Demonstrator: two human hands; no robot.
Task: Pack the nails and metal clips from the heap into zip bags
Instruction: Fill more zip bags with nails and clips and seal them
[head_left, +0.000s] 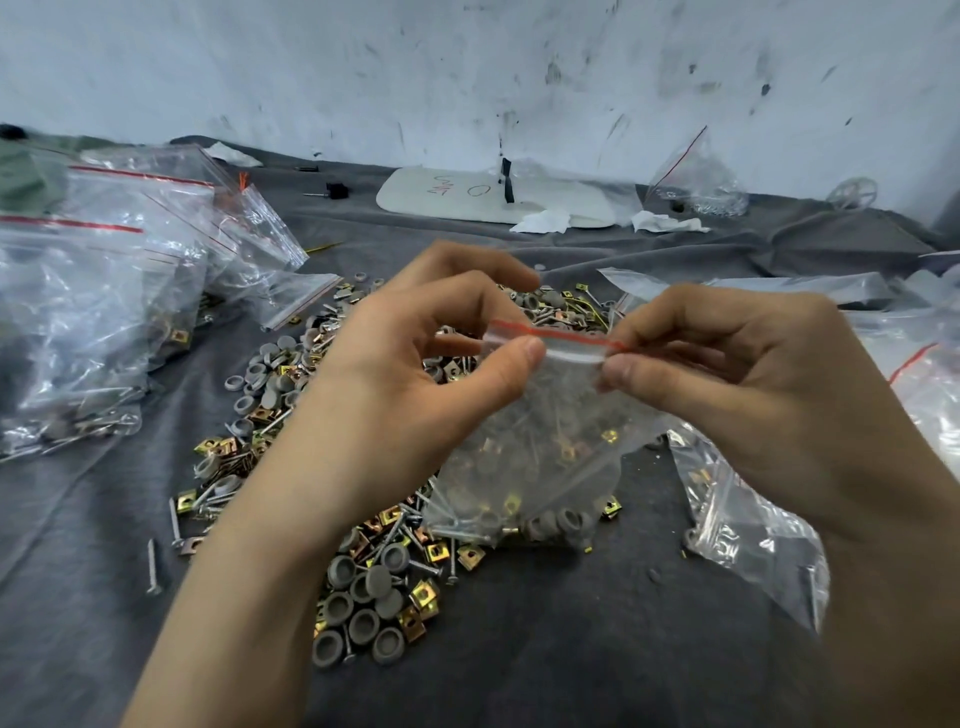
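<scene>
A person's left hand (410, 374) & right hand (753, 389) each pinch the top of a small clear zip bag (535, 457) btwn thumb & forefinger, one at either end of its red-lined seal, other fingers loosely curled behind. The bag hangs at centre, just above the heap (363, 577) of nails, gold-coloured square clips & grey round caps spread on a dark grey cloth (597, 654); nails, a few clips & several caps show through its cloudy plastic, settled at the bottom. At left, filled bags (78, 322) w/ red strips pile up; loose bags (758, 530) lie near right. A white board (457, 200) rests far back by the scuffed wall (467, 67).
</scene>
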